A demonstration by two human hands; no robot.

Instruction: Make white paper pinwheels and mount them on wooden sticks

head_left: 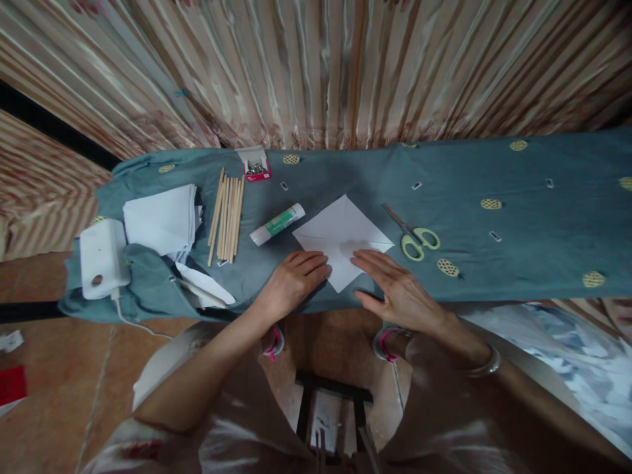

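Note:
A white square of paper (342, 234) lies like a diamond on the blue-grey cloth (518, 217), with fold creases across it. My left hand (291, 282) rests flat on the cloth, fingers stretched out and touching the paper's left lower edge. My right hand (395, 289) lies flat too, fingers extended onto the paper's lower right edge. Neither hand holds anything.
Green-handled scissors (415, 237) lie right of the paper, a glue stick (277, 224) left of it. Further left are several wooden sticks (226, 217), a stack of white paper (160, 220), a white box (101, 257) and a small open box of pins (257, 166). Striped curtains hang behind.

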